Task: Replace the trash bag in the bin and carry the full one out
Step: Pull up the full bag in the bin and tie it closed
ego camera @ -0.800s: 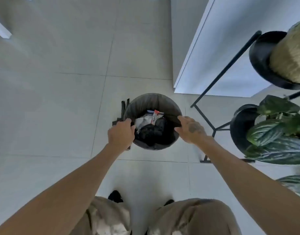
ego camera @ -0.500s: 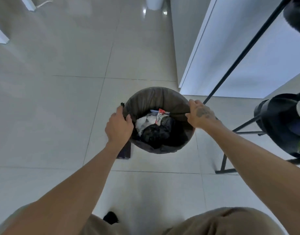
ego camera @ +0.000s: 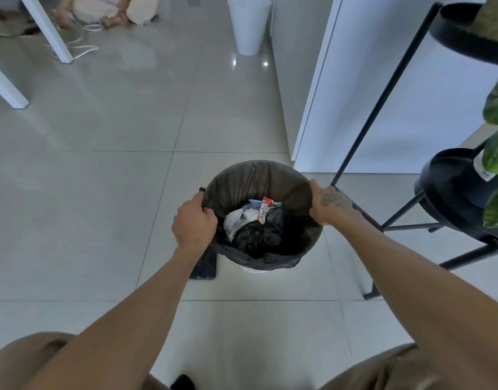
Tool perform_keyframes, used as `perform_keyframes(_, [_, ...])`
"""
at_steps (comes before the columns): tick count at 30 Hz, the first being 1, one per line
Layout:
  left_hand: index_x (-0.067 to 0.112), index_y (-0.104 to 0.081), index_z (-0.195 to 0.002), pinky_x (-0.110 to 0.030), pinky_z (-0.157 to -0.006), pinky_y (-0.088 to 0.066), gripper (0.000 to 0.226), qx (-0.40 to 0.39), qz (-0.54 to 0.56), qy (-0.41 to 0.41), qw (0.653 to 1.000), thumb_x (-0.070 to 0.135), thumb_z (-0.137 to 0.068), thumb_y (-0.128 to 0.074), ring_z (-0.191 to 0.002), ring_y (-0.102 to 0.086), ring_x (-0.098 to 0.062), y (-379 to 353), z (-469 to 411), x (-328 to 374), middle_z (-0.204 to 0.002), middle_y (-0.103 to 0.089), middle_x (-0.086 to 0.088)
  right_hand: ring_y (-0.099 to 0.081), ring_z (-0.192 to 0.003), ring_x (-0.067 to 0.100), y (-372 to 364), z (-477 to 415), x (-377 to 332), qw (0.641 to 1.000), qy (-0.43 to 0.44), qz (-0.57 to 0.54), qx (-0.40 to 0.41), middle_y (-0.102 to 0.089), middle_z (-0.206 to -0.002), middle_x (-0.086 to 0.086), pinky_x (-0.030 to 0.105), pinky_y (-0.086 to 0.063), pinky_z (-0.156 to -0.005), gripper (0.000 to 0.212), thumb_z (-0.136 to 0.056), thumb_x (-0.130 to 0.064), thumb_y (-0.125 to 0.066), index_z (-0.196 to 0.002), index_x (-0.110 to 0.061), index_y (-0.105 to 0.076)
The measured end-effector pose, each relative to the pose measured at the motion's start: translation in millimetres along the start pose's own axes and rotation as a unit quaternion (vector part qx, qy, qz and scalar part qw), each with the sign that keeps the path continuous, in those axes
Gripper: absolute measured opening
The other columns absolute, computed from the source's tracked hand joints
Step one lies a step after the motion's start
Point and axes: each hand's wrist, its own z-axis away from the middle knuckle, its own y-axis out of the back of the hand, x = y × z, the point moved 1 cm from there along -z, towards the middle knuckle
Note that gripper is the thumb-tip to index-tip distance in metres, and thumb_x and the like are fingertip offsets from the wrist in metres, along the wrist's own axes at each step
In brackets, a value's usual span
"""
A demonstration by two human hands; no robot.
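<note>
A round bin [ego camera: 253, 269] stands on the tiled floor, lined with a dark trash bag [ego camera: 259, 178] whose edge folds over the rim. Inside lie white paper, a red-and-white wrapper and crumpled black plastic [ego camera: 256, 235]. My left hand [ego camera: 193, 223] grips the bag's edge at the left of the rim. At the right of the rim my right hand [ego camera: 328, 203] pinches the bag's edge. A loose flap of the bag [ego camera: 204, 266] hangs down the bin's left side onto the floor.
A black metal plant stand [ego camera: 382, 102] with pots and green leaves [ego camera: 495, 153] crowds the right. A white cabinet panel [ego camera: 354, 88] rises behind the bin. A white bin [ego camera: 249, 23] stands at the far wall. White table legs [ego camera: 48, 32] and a seated person [ego camera: 107, 9] are top left.
The view has tilted up and pulled back, showing more floor. Both hands have stayed on the bag's edge at the rim; the bin now sits lower and nearer the middle.
</note>
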Motion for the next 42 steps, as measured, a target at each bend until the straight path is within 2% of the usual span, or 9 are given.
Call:
perform_keyframes(9, [0.023, -0.064, -0.098, -0.038, -0.054, -0.052, 0.025, 0.032, 0.071, 0.035, 0.996, 0.008, -0.082, -0.051, -0.058, -0.058, -0.028, 24, 59, -21, -0.058, -0.056, -0.001, -0.062, -0.085, 0.032, -24, 45, 1, 0.996, 0.012, -0.093, 0.000, -0.060, -0.101, 0.014, 0.046, -0.057, -0.076, 0.060, -0.093, -0.011, -0.052, -0.144, -0.030, -0.027])
perform_keyframes(15, [0.023, -0.068, -0.111, -0.042, -0.080, -0.055, 0.032, 0.063, 0.175, 0.148, 0.971, 0.042, -0.096, -0.046, -0.082, -0.065, -0.029, 40, 81, -42, -0.077, -0.067, -0.006, -0.057, -0.107, 0.022, -46, 53, 5, 0.964, 0.055, -0.247, 0.077, -0.060, -0.120, -0.001, 0.046, -0.049, -0.100, 0.046, -0.103, -0.044, -0.036, -0.148, -0.032, -0.034])
perform_keyframes(18, [0.021, -0.060, -0.092, -0.042, -0.081, -0.050, 0.040, 0.050, 0.352, 0.372, 0.857, 0.053, -0.098, -0.037, -0.087, -0.060, -0.030, 31, 77, -63, -0.089, -0.066, -0.011, -0.060, -0.110, 0.024, -77, 68, 15, 0.868, -0.147, -0.461, 0.111, -0.062, -0.125, 0.007, 0.047, -0.051, -0.099, 0.048, -0.103, -0.048, -0.030, -0.137, -0.018, -0.048])
perform_keyframes(20, [0.016, -0.058, -0.100, -0.041, -0.078, -0.047, 0.040, -0.046, 0.456, 0.482, 0.747, 0.052, -0.100, -0.040, -0.090, -0.057, -0.029, 13, 78, -86, -0.107, -0.063, -0.013, -0.058, -0.106, 0.026, -111, 89, 15, 0.791, -0.251, -0.557, -0.022, -0.061, -0.122, 0.010, 0.045, -0.051, -0.093, 0.049, -0.102, -0.049, -0.035, -0.130, -0.012, -0.053])
perform_keyframes(22, [0.008, -0.056, -0.126, -0.046, -0.087, -0.047, 0.055, -0.163, 0.471, 0.511, 0.701, 0.054, -0.098, -0.044, -0.109, -0.056, -0.034, -7, 86, -103, -0.132, -0.055, -0.019, -0.055, -0.099, 0.025, -140, 108, 10, 0.713, -0.287, -0.628, -0.124, -0.060, -0.116, 0.008, 0.041, -0.048, -0.084, 0.040, -0.100, -0.047, -0.044, -0.113, -0.012, -0.060])
perform_keyframes(26, [0.010, -0.060, -0.119, -0.047, -0.100, -0.048, 0.034, -0.245, 0.472, 0.496, 0.686, 0.034, -0.097, -0.055, -0.113, -0.057, -0.038, -23, 89, -103, -0.138, -0.057, -0.022, -0.059, -0.089, 0.025, -150, 119, -8, 0.689, -0.274, -0.649, -0.170, -0.064, -0.091, 0.009, 0.041, -0.048, -0.082, 0.019, -0.097, -0.012, -0.045, -0.088, -0.011, -0.062])
perform_keyframes(29, [0.004, -0.065, -0.103, -0.038, -0.062, -0.061, 0.015, -0.191, 0.478, 0.485, 0.707, 0.012, -0.096, -0.055, -0.084, -0.064, -0.033, -19, 85, -93, -0.106, -0.068, -0.019, -0.056, -0.073, 0.024, -150, 114, -12, 0.670, -0.303, -0.668, -0.113, -0.063, -0.083, 0.014, 0.039, -0.053, -0.075, 0.022, -0.094, 0.001, -0.042, -0.089, -0.005, -0.062])
perform_keyframes(31, [0.003, -0.064, -0.092, -0.032, -0.048, -0.056, 0.011, -0.151, 0.467, 0.495, 0.717, 0.002, -0.093, -0.053, -0.071, -0.061, -0.029, -13, 81, -92, -0.091, -0.066, -0.017, -0.055, -0.068, 0.023, -145, 114, -10, 0.664, -0.325, -0.670, -0.073, -0.062, -0.078, 0.013, 0.039, -0.054, -0.075, 0.020, -0.092, 0.003, -0.044, -0.086, -0.005, -0.062])
perform_keyframes(42, [0.002, -0.053, -0.075, -0.035, -0.052, -0.048, 0.018, -0.049, 0.508, 0.483, 0.711, -0.007, -0.085, -0.040, -0.056, -0.049, -0.026, 44, 72, -65, -0.065, -0.052, -0.011, -0.062, -0.079, 0.018, -86, 132, 0, 0.631, -0.279, -0.713, 0.123, -0.065, -0.075, 0.007, 0.035, -0.051, -0.089, 0.010, -0.095, -0.012, -0.059, -0.085, -0.012, -0.064])
